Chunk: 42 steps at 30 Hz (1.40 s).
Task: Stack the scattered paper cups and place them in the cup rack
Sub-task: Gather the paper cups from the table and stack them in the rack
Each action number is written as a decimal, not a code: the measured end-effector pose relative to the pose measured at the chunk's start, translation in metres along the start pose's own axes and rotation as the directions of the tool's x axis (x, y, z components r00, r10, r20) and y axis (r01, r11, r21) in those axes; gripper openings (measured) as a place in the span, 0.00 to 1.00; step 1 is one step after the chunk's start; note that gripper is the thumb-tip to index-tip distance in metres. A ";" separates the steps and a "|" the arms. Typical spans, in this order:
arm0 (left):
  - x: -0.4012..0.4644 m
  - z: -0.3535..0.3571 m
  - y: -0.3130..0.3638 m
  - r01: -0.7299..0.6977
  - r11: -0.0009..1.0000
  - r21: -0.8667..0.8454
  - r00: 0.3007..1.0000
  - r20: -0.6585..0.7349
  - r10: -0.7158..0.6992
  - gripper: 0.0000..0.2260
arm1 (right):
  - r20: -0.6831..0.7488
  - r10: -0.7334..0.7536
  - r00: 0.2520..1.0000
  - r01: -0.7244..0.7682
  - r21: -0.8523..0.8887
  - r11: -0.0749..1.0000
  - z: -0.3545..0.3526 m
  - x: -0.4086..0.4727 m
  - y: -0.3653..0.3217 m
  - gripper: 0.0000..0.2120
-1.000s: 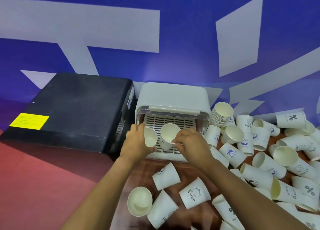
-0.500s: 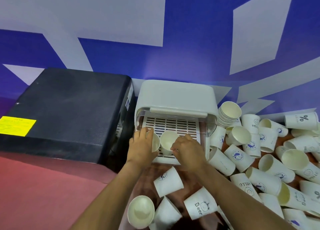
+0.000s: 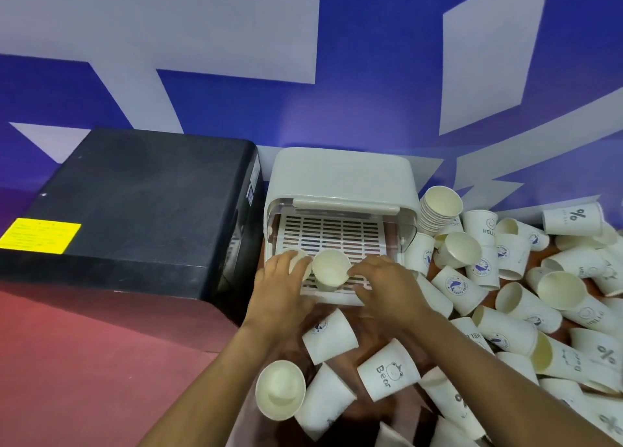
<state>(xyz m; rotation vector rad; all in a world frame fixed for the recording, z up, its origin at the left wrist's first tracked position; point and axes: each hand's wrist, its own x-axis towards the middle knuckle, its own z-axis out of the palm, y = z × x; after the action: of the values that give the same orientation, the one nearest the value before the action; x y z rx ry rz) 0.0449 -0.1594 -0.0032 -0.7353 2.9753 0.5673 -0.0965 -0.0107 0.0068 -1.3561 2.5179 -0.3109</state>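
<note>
Our left hand (image 3: 281, 278) curls round one cup (image 3: 301, 265); our right hand (image 3: 381, 283) pinches a second cup (image 3: 331, 271) by its rim. Both have come lower onto the rack (image 3: 340, 180) grille than a second ago, so we judge placement is nearly done. A stack (image 3: 438, 207) leans beside the rack; loose cups (image 3: 526, 278) lie right of us.

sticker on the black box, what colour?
Yellow. The sticker sits on the black box top, near its left front corner; head view, the only one.
</note>
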 end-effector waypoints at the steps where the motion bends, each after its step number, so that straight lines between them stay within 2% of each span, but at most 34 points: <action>1: -0.009 0.001 0.005 -0.046 0.999 -0.018 0.998 -0.033 0.045 0.27 | -0.016 0.017 1.000 -0.017 0.016 1.000 -0.003 -0.009 0.004 0.15; 3: -0.023 0.006 0.014 -0.128 0.990 -0.054 0.991 -0.041 0.126 0.21 | -0.031 0.052 0.998 -0.051 0.036 0.998 -0.003 -0.029 0.011 0.14; 6: -0.033 0.019 0.027 -0.196 0.979 -0.064 0.977 0.077 0.200 0.19 | 0.031 0.098 0.995 -0.098 0.000 0.995 0.002 -0.056 0.021 0.14; 9: -0.034 0.033 0.039 -0.166 0.986 -0.013 0.966 0.197 0.165 0.23 | 0.169 0.102 0.980 -0.097 -0.035 0.995 0.009 -0.078 0.029 0.19; 12: -0.033 0.046 0.048 -0.137 0.985 0.101 0.958 0.267 0.106 0.28 | 0.361 0.085 0.929 -0.020 -0.179 0.984 0.017 -0.092 0.034 0.30; 14: -0.030 0.052 0.050 -0.105 0.984 0.144 0.945 0.323 0.053 0.31 | 0.406 0.100 0.908 -0.007 -0.223 0.975 0.020 -0.097 0.035 0.34; 17: -0.029 0.061 0.052 -0.077 0.983 0.165 0.930 0.367 0.011 0.33 | 0.400 0.093 0.912 0.022 -0.274 0.961 0.026 -0.100 0.036 0.37; 24: -0.027 0.068 0.053 -0.046 0.992 0.120 0.937 0.348 0.001 0.33 | 0.408 0.099 0.908 0.014 -0.265 0.964 0.038 -0.106 0.043 0.33; 30: -0.034 0.065 0.053 -0.038 0.998 0.058 0.956 0.294 0.019 0.32 | 0.362 0.151 0.920 -0.064 -0.241 0.968 0.034 -0.110 0.042 0.32; 36: -0.052 0.042 0.049 -0.059 0.985 -0.162 0.978 0.189 0.089 0.35 | 0.237 0.177 0.955 -0.159 -0.091 0.983 0.012 -0.121 0.048 0.34; 42: -0.064 0.010 0.045 -0.040 0.979 -0.200 0.997 0.055 0.052 0.38 | 0.150 0.195 0.969 -0.205 0.055 0.977 -0.015 -0.111 0.038 0.32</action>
<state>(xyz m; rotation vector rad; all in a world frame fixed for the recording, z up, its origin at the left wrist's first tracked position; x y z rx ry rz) 0.0810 -0.0900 0.0104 -0.6489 2.9162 0.8834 -0.0727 0.1040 0.0231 -1.0485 2.4727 -0.2479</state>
